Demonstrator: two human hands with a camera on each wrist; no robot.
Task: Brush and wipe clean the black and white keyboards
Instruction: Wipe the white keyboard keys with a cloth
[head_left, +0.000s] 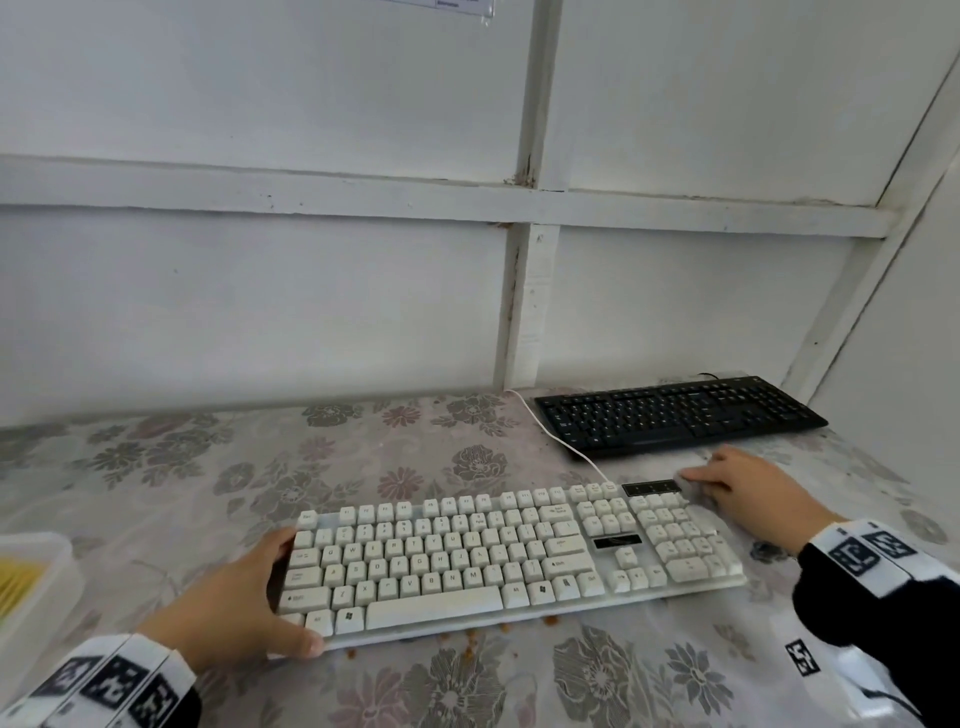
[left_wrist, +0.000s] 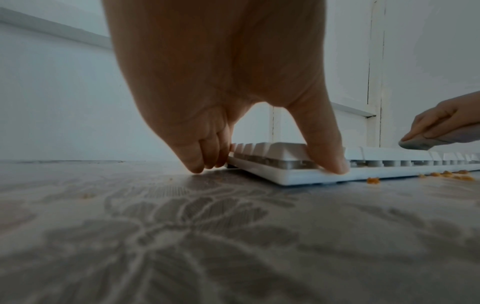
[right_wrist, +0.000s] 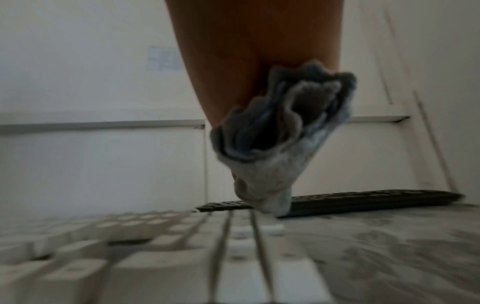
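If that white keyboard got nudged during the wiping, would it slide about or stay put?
It would probably slide: the white keyboard is a flat, stiff slab lying on a smooth flowered tablecloth. That may be why the left hand holds its end. It looks fairly light, being thin plastic. The crumbs along its front edge would likely scatter.

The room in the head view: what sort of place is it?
Probably a plain workroom or makeshift desk corner, not a kitchen. Two computer keyboards, the white keyboard and the black keyboard, lie on a table with a flowered cloth, set against bare white panelled walls.
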